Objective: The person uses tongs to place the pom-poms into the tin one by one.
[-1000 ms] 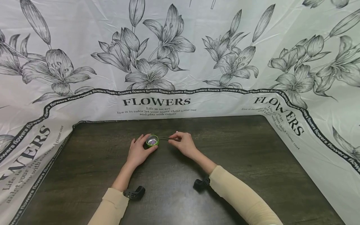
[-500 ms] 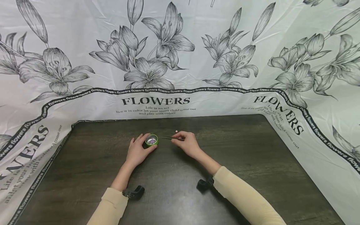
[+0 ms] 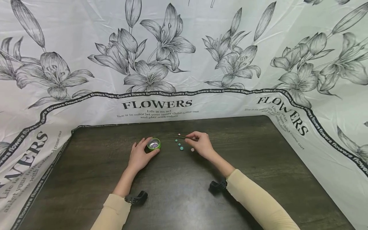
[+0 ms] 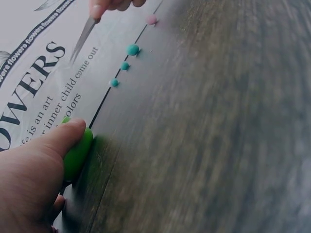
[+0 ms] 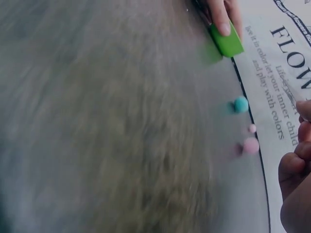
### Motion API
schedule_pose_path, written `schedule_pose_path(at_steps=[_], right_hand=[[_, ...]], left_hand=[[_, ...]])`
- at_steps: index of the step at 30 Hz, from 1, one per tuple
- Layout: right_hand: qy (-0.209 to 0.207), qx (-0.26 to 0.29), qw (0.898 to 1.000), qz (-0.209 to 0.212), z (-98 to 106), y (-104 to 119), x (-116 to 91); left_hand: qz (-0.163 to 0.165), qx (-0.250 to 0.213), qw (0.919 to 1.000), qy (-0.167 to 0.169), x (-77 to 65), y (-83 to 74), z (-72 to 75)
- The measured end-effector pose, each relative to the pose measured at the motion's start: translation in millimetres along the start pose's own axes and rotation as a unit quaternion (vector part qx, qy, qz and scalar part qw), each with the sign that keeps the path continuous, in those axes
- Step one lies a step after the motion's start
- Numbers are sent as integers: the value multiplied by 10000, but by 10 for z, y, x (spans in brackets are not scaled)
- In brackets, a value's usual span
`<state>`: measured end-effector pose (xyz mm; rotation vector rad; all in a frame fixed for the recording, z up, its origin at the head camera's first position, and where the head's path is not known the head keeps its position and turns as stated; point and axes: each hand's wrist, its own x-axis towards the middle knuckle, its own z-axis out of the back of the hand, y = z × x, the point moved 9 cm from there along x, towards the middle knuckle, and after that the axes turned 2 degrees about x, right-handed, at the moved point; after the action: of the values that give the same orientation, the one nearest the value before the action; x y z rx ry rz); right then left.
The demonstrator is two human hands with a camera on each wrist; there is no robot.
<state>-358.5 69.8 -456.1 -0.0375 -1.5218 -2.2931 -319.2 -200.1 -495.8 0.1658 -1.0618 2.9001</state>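
Note:
My left hand [image 3: 139,157] holds a small round green cup [image 3: 154,149] with a shiny metallic inside, its thumb and forefinger curved around the wall. Off to the right, my right hand [image 3: 201,144] pinches metal tweezers [image 3: 191,138], their tips pointing left toward the cup and apart from it. In the left wrist view nothing shows between the tweezer tips [image 4: 74,59]. Between the hands, below the tweezers, lie a larger teal ball [image 3: 181,148] and smaller teal balls [image 3: 179,144]. A pink ball [image 3: 192,149] sits beside the right hand, and a tiny pink ball [image 3: 179,134] lies farther back.
The dark wooden table [image 3: 178,191] runs back to a white curtain [image 3: 218,107] printed with flowers and lettering, which also stands along both sides. Black wrist cameras [image 3: 137,197] are strapped at both wrists.
The right hand has moved right with the tweezers, away from the cup, uncovering the teal balls and the larger pink ball. The left hand stays at the cup.

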Motion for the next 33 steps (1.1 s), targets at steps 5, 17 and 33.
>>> schedule_pose_path(at_steps=[5,17,33], right_hand=[[-72,-58,9999,-73,106,-93,-74],[-18,-319,9988,-362,428,-352,-298],[341,-383,9977,-439,553,-467,-463]], left_hand=[[39,3,10000,34,-17,13,-12],[16,8,10000,32,-24,6,-41],[26,19,10000,63,3,-2,16]])
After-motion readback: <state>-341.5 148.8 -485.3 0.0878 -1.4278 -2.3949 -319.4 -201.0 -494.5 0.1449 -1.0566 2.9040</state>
